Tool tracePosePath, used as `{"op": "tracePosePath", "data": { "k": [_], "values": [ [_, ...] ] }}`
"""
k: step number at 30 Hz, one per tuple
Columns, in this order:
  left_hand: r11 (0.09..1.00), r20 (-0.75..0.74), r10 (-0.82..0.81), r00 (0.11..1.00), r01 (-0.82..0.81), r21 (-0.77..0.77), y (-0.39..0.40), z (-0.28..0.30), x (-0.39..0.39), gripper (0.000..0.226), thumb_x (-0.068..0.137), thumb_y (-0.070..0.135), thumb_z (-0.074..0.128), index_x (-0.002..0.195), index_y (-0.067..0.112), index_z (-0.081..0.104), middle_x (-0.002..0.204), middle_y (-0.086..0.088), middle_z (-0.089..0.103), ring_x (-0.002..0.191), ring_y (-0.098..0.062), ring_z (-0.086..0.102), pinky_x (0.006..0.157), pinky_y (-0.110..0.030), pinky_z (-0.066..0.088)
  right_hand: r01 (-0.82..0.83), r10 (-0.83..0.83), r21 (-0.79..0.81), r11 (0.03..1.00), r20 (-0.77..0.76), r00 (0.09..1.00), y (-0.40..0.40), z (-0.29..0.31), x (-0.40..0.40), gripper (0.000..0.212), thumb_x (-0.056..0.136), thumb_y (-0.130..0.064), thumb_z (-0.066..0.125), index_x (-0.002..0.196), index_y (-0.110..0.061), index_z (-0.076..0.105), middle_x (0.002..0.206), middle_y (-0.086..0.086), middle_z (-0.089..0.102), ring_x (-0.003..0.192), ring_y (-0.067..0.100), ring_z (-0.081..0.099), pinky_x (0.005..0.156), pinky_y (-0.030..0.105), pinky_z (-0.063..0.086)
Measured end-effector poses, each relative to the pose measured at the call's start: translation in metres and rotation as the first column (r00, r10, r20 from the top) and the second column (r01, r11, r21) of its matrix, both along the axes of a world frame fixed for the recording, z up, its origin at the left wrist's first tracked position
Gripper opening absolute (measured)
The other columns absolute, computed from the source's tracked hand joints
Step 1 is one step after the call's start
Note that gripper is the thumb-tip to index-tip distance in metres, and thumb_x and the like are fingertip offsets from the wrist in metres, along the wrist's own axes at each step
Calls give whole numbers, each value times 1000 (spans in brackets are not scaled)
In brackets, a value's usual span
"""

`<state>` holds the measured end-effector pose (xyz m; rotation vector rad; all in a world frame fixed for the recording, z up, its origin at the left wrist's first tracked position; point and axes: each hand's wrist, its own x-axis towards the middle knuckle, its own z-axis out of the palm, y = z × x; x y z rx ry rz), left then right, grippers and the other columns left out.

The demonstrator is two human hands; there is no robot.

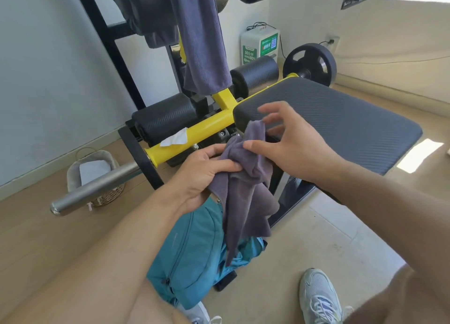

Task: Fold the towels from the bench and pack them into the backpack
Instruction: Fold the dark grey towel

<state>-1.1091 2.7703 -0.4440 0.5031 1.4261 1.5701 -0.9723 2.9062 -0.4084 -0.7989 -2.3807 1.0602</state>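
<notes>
A small grey-purple towel (246, 192) hangs crumpled in front of me, above the teal backpack (194, 255) that stands on the floor by the bench frame. My left hand (207, 172) grips the towel's bunched upper part. My right hand (289, 138) pinches its top edge between thumb and fingers, the other fingers spread. The black padded bench seat (341, 124) lies bare behind my hands. A longer grey-purple towel (202, 41) hangs from the machine's upper part, with a dark garment (146, 19) beside it.
A yellow frame bar (194, 133) with a white tissue (175, 137) on it runs left of the seat. A steel bar (97, 187) juts out over a wicker basket (95, 175). Black roller pads, a weight plate (310, 64) and my shoes (319, 299) are around.
</notes>
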Motion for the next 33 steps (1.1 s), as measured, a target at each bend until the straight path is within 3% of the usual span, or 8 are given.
{"op": "tracePosePath", "data": {
  "k": [4,9,13,16,19,23,28,33],
  "values": [
    [1000,70,-9,998,8,6,-1,1,1,25,85,-11,65,106,3,67,98,-17,72,85,-23,72,84,-33,60,-281,265,100,955,143,953,1,-1,2,40,82,-49,75,119,-37,65,115,-16,62,107,6,58,95,36,53],
    [998,182,-54,982,46,49,-3,4,-2,44,76,1,69,120,3,65,107,-17,72,94,-24,71,94,-38,56,-205,188,119,972,138,972,6,-5,1,21,86,-39,76,101,-29,66,93,-11,68,85,8,62,78,35,56],
    [984,156,111,982,-131,124,2,5,0,18,86,-10,63,93,7,64,84,-11,73,76,-18,74,73,-29,63,-156,140,106,982,150,979,8,-6,2,22,87,-41,75,90,-24,61,83,-9,66,76,8,59,65,28,48],
    [974,71,186,980,-193,121,3,4,0,15,89,-10,63,89,4,69,76,-6,75,72,-13,74,64,-23,59,-217,192,79,973,250,949,5,-8,2,26,86,-46,74,87,-25,60,83,-7,66,78,14,61,70,34,51],
    [966,35,246,969,-248,69,3,2,1,12,88,-5,68,90,6,71,76,-4,75,71,-10,73,62,-21,58,-288,251,75,955,317,915,-1,-9,3,34,86,-52,71,80,-22,56,76,-4,64,70,13,56,64,32,47],
    [944,39,329,943,-329,-14,4,0,-2,17,86,3,75,103,5,74,88,-9,77,73,-14,75,59,-23,58,-350,305,120,929,291,907,-6,-4,5,32,88,-47,71,79,-19,59,78,-1,65,75,17,59,68,34,50],
    [938,81,347,935,-343,-55,3,2,-2,13,86,10,79,98,11,76,90,-7,80,75,-15,77,57,-25,58,-322,289,199,926,177,941,-8,3,5,28,90,-45,69,79,-21,61,77,-6,64,76,14,57,66,29,45],
    [954,-36,287,957,-289,-77,0,0,-3,16,93,21,73,107,14,76,90,-1,79,72,-8,74,55,-21,55,-322,304,162,933,130,944,-7,3,4,10,95,-36,64,93,-26,67,82,-7,69,80,11,62,71,30,51]
  ]
}}
